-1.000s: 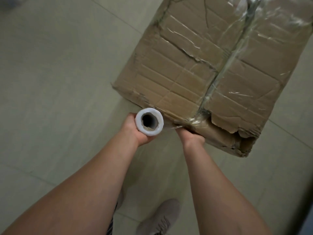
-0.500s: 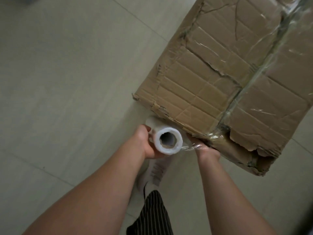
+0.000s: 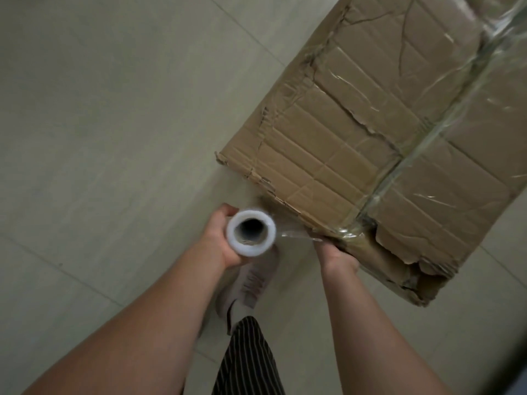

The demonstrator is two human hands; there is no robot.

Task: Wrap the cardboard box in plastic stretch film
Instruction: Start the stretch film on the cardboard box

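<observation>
While left hand [image 3: 221, 238] grip wraps film roll [image 3: 251, 232] | right hand [image 3: 338, 256] at cardboard box [image 3: 370, 138], grip unclear

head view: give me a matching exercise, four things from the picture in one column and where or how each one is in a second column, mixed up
Column one
1 stretch film roll
2 cardboard box
3 shoe
4 right hand

Column two
a torn at its near corner
b on the floor, below the roll
c gripped by the left hand, open end toward the camera
d at the box's near side, right of the roll

Pairs: 1-c, 2-a, 3-b, 4-d
</observation>
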